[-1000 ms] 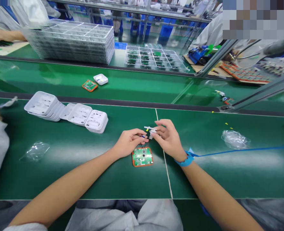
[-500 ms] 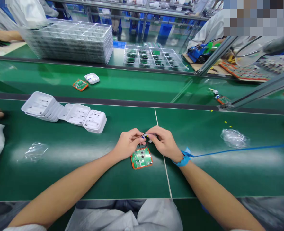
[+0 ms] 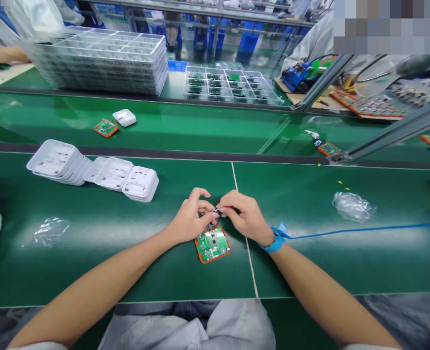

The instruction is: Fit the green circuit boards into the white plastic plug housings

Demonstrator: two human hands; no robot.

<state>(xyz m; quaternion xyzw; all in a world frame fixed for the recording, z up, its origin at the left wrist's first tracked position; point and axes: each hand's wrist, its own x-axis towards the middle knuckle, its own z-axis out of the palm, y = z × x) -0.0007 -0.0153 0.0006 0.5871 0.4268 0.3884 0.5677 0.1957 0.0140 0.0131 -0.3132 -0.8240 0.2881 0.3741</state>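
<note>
A green circuit board in an orange frame lies on the green mat just below my hands. Thin red and black wires run up from it to a small connector pinched between both hands. My left hand is closed, fingertips pressed on the connector's left side. My right hand is closed on its right side, fingers curled over a small white part. A blue wrist strap sits on my right wrist, and its blue cord trails off to the right.
Stacked white plastic housings lie at left. Crumpled clear bags rest at left and right. On the conveyor beyond are another board and white housing. Clear tray stacks stand behind. Other people's sleeves show at both edges.
My hands have come down and together over the board, and the white part that stuck up from my right fingers is now tucked in. The conveyor's board and housing drifted left.
</note>
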